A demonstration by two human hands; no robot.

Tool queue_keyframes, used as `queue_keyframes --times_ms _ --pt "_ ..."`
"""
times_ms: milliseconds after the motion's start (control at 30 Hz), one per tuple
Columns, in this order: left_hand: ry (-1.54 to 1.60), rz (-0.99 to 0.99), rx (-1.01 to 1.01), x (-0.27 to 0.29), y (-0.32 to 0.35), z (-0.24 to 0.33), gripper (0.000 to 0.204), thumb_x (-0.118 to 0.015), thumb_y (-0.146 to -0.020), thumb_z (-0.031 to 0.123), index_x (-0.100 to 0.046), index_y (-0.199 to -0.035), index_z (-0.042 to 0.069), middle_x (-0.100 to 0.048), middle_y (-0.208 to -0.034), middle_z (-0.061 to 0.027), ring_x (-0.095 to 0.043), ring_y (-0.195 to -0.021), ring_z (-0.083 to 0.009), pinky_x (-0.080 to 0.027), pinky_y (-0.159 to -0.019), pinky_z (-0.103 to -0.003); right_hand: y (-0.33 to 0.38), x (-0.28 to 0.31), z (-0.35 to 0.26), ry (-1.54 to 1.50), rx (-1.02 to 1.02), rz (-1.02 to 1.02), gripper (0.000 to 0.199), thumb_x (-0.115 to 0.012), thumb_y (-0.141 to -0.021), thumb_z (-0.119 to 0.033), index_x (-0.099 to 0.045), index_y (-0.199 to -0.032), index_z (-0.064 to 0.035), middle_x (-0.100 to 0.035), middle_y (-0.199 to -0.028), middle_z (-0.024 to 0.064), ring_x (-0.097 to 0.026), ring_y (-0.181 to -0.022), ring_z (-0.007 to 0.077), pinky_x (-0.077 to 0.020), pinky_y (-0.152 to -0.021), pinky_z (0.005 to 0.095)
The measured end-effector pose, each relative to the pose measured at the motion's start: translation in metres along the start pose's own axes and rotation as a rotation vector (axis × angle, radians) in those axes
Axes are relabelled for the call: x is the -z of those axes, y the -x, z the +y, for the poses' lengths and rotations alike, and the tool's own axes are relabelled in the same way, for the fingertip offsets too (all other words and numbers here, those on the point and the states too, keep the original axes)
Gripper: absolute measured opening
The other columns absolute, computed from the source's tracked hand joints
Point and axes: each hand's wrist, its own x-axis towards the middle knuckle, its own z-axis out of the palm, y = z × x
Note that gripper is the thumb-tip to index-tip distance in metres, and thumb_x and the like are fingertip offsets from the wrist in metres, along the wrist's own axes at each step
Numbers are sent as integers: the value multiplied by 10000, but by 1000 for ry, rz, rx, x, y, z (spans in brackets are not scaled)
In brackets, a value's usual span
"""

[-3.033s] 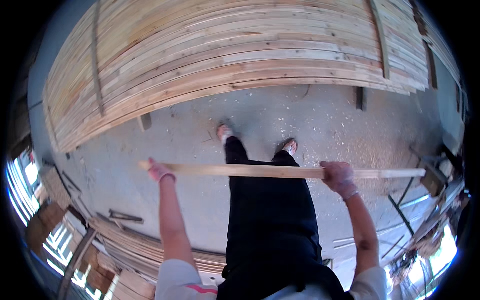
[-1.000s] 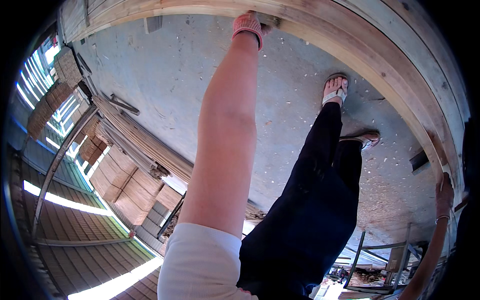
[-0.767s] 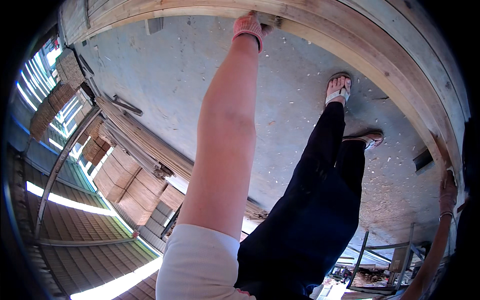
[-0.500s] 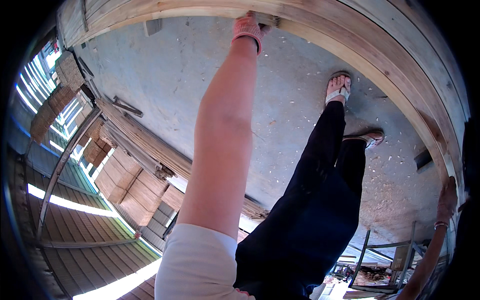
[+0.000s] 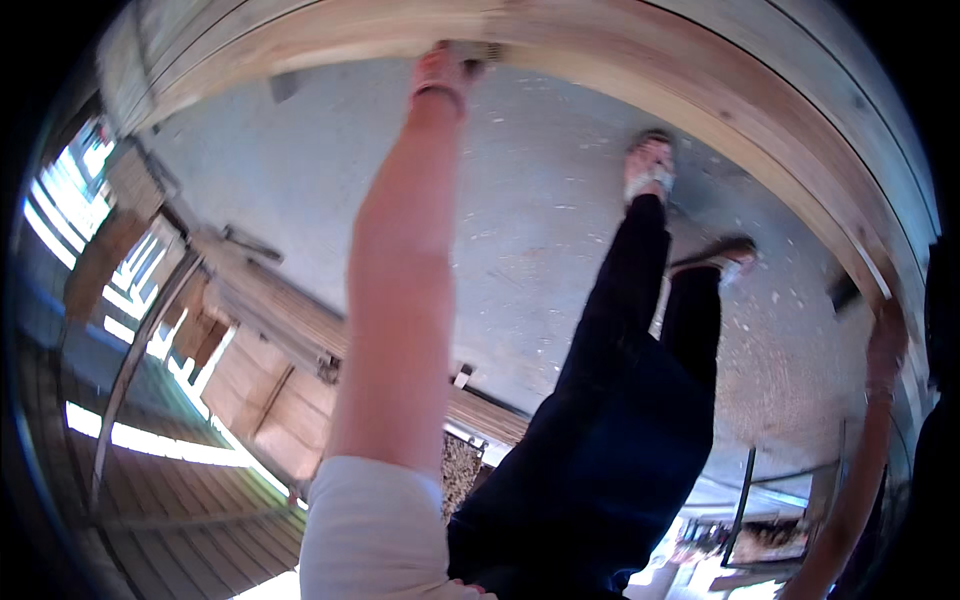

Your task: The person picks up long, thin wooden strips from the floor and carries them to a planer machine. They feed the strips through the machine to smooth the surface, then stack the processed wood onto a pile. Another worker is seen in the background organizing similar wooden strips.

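A long pale wooden board (image 5: 640, 75) arcs across the top and down the right of the view, bent by the lens. My left hand (image 5: 438, 72), in a pink knit glove, reaches up to the board's near edge and is closed on it, beside a small comb-like joint (image 5: 492, 52) in the wood. At the far right my right hand (image 5: 886, 345) grips the same edge. Its fingers are partly hidden and blurred.
My sandalled feet (image 5: 648, 165) stand on a grey concrete floor (image 5: 530, 220) dotted with wood chips. Stacks of boards (image 5: 270, 400) and long lumber (image 5: 290, 300) lie to the left. A metal frame stand (image 5: 745, 500) is at the lower right.
The view has shifted and blurred. My left hand appears further left and slightly lower, still at the board's edge near the joint. My right hand appears higher in the picture, still on the board.
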Motion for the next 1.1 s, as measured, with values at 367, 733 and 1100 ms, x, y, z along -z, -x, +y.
queue_keyframes --times_ms 367,733,1100 --pt "1766 97 631 -11 0 -41 381 -513 -915 190 -443 -1247 17 -501 -1238 -141 -492 -1161 -281 -486 -939 -427 -55 20 -76 -62 -272 -172 362 -522 -821 -260 -543 -1115 -51 -615 -1048 161 -580 -985 307 -435 -868 421" --pt "1675 112 572 -10 -15 -70 396 -508 -905 205 -458 -1240 -2 -525 -1225 -164 -521 -1129 -290 -474 -949 -417 -91 -17 -144 -918 -1052 -66 414 -643 -799 -334 -519 -1080 -57 -585 -1047 127 -598 -934 254 -471 -825 382" --pt "1716 107 491 -6 20 -29 348 -478 -920 271 -460 -1182 43 -511 -1191 -147 -530 -1072 -279 -480 -914 -448 -87 -27 -166 -1519 -986 258 358 -570 -872 -273 -566 -1131 -27 -586 -1097 52 -527 -964 164 -410 -878 302"
